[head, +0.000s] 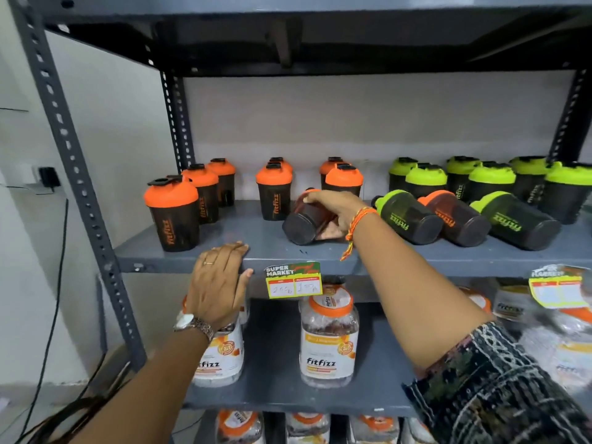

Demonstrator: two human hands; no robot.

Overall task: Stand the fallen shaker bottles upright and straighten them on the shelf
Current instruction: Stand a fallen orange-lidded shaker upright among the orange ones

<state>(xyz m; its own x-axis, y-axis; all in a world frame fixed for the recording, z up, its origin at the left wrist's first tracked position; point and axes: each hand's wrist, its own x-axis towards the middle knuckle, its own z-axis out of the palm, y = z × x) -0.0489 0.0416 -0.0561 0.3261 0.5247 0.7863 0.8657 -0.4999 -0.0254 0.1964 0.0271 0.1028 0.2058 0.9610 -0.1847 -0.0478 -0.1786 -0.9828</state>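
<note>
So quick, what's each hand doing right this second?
Left hand: open, flat on the front edge of the shaker shelf, holding nothing.
Right hand: closed around a fallen orange-lidded shaker bottle lying on its side.

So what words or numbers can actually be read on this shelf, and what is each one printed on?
"fitfizz": on the side of the front left orange-lidded shaker, and on the fallen green-lidded shaker.
"fitfizz": on the jar on the lower shelf.
"SUPER MARKET": on the price tag at the shelf edge.
Handwritten prices on that tag: too unclear to read surely.
Second tag, far right: blurred, unreadable.
</note>
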